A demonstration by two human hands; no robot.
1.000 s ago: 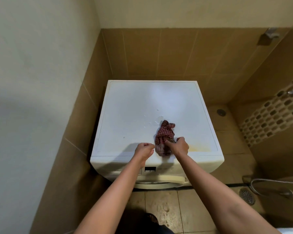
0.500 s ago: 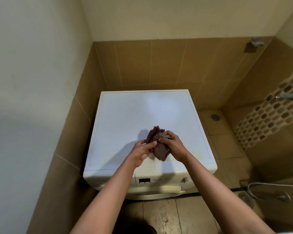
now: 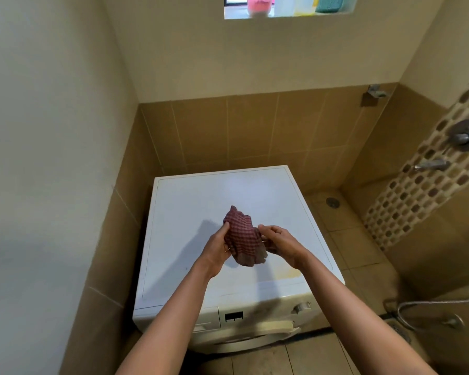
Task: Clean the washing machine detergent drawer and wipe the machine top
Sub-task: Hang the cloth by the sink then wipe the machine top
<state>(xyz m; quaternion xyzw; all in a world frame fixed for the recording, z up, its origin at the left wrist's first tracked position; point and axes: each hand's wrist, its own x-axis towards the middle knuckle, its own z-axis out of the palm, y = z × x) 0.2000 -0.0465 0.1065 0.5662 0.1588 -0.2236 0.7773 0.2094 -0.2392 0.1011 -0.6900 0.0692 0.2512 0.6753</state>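
No legible text, brand or number.
The dark display window (image 3: 234, 317) on the washing machine (image 3: 201, 201) front, below the left hand (image 3: 217, 247) and right hand (image 3: 282, 243), shows marks too small to read; containers (image 3: 282, 4) on the ledge (image 3: 236, 14) far above both hands are blurred.

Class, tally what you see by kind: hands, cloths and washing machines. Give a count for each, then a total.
Hands: 2, left hand and right hand
Cloth: 1
Washing machine: 1
Total: 4
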